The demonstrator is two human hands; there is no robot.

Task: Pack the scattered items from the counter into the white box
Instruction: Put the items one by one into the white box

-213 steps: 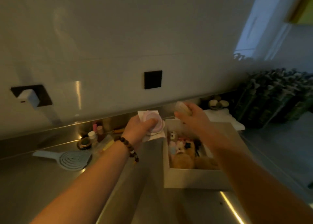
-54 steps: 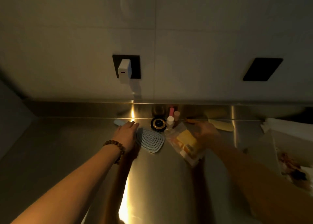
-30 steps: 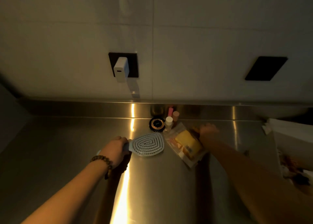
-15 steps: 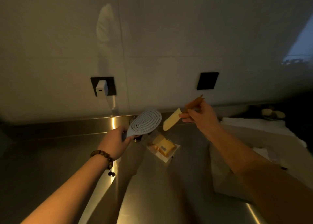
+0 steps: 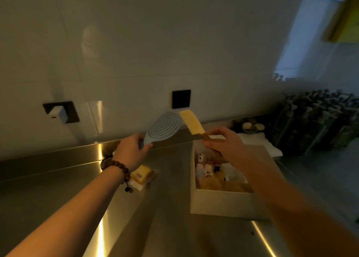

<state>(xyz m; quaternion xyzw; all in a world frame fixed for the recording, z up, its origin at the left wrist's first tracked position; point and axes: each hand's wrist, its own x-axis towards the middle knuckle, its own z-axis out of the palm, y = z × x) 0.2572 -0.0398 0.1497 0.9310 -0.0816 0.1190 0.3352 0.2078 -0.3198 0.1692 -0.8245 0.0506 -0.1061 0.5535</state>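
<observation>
From the head view, the left hand [image 5: 134, 150] grips the handle of a pale blue oval hairbrush with spiral ridges [image 5: 165, 125], raised at eleven o'clock of the white rectangular box [image 5: 219, 202]; the right hand [image 5: 223, 142] pinches the brown handle of a flat yellow-bladed tool [image 5: 191, 123] above the box's far end, likely ready for dropping in; the box holds small plush toys and trinkets; a yellow packet in a clear bag [image 5: 142, 175] lies on the steel counter [image 5: 165, 227] at nine o'clock.
</observation>
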